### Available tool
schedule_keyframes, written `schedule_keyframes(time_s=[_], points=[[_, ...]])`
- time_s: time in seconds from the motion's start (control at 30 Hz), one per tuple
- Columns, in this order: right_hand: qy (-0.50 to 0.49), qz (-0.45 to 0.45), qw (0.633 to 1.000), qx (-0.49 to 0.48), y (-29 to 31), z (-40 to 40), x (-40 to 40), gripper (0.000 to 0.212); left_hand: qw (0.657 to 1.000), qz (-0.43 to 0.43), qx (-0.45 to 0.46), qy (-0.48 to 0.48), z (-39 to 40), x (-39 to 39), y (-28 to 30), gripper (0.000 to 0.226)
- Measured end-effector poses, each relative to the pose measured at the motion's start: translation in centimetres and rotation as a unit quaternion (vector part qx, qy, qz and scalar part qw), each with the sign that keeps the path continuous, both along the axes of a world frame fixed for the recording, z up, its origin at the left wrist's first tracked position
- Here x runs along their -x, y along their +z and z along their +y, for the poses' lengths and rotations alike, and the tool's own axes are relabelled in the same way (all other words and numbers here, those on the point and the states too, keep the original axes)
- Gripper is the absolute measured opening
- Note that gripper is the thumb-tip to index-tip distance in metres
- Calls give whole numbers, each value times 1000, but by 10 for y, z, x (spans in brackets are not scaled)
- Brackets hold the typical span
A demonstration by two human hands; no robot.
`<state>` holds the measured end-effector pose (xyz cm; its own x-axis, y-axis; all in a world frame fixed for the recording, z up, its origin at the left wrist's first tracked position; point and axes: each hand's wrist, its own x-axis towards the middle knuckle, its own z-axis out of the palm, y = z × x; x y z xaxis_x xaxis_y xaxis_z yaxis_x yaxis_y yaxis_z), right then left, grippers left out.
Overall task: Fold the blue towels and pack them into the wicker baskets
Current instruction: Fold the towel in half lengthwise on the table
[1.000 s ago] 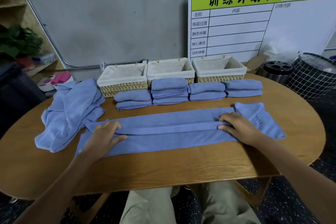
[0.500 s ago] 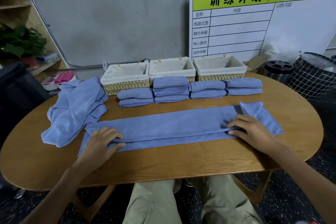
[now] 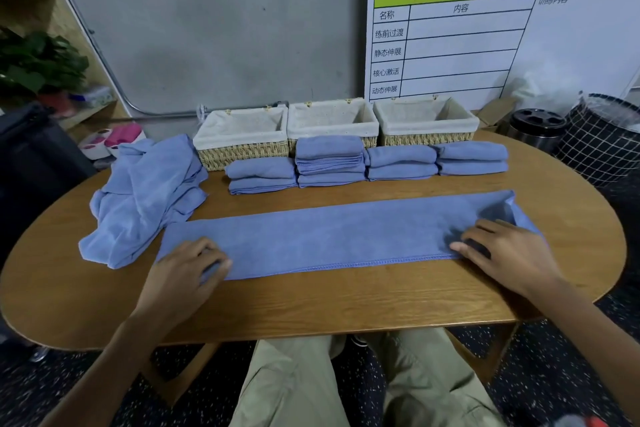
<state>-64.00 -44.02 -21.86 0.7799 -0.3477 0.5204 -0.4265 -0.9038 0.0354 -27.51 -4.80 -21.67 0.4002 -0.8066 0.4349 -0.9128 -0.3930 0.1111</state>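
A long blue towel (image 3: 346, 236) lies folded lengthwise as a strip across the wooden table (image 3: 311, 302). My left hand (image 3: 183, 274) grips its left end at the near edge, fingers curled over the cloth. My right hand (image 3: 509, 253) pinches the right end, where a corner sticks up behind it. Three lined wicker baskets (image 3: 242, 152) (image 3: 332, 130) (image 3: 426, 139) stand in a row at the back, nothing visible inside them. Folded blue towels sit in four small stacks (image 3: 261, 175) (image 3: 329, 163) (image 3: 401, 163) (image 3: 471, 158) in front of them.
A heap of unfolded blue towels (image 3: 145, 198) lies at the table's left. A printed whiteboard (image 3: 485, 31) leans on the wall behind the baskets. A black canister (image 3: 536, 125) and a mesh bin (image 3: 602, 139) stand off the table's right end.
Both hands drew the upper fold of the long towel toward me, down onto its near edge. The strip is now narrower and smooth on top.
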Motion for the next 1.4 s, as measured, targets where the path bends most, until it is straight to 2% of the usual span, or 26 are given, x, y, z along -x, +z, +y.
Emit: schedule_keyframes(time_s=[0.1, 0.17, 0.2, 0.27, 0.37, 0.53, 0.73, 0.8, 0.9, 1.03, 1.2, 1.3, 1.4], points=[[0, -56, 998, 0, 5, 16, -41, 54, 998, 47, -3, 29, -31, 3, 0, 61], [34, -65, 996, -56, 6, 34, -86, 44, 990, 97, -87, 63, -55, 7, -2, 73], [45, -48, 993, -98, 8, 43, -107, 45, 982, 108, -135, 73, -64, 10, -6, 79], [41, 47, 985, -158, 5, 57, -140, 61, 967, 121, -204, 93, -75, 18, -13, 89], [20, 186, 961, -202, -9, 65, -154, 84, 957, 129, -225, 128, -66, 9, -18, 94], [3, 202, 953, -228, -11, 64, -151, 88, 938, 151, -240, 199, -28, -30, -18, 84], [-6, 199, 954, -224, -11, 65, -151, 85, 948, 130, -231, 178, -29, -32, -13, 96], [-6, 200, 954, -223, -12, 66, -151, 86, 955, 114, -218, 164, -36, -33, -13, 96], [-6, 204, 952, -230, -11, 63, -148, 83, 945, 128, -250, 167, -39, -37, -13, 89], [-45, 191, 952, -234, -10, 45, -121, 77, 941, 125, -267, 169, -38, -36, -11, 83], [-111, 182, 945, -249, -10, 13, -75, 94, 941, 133, -265, 161, -38, -39, -9, 82], [-146, 170, 930, -291, -8, -3, -43, 81, 942, 142, -262, 152, -34, -41, -11, 81], [-180, 161, 924, -297, -10, -16, -11, 79, 941, 145, -266, 152, -34, -42, -13, 87]])
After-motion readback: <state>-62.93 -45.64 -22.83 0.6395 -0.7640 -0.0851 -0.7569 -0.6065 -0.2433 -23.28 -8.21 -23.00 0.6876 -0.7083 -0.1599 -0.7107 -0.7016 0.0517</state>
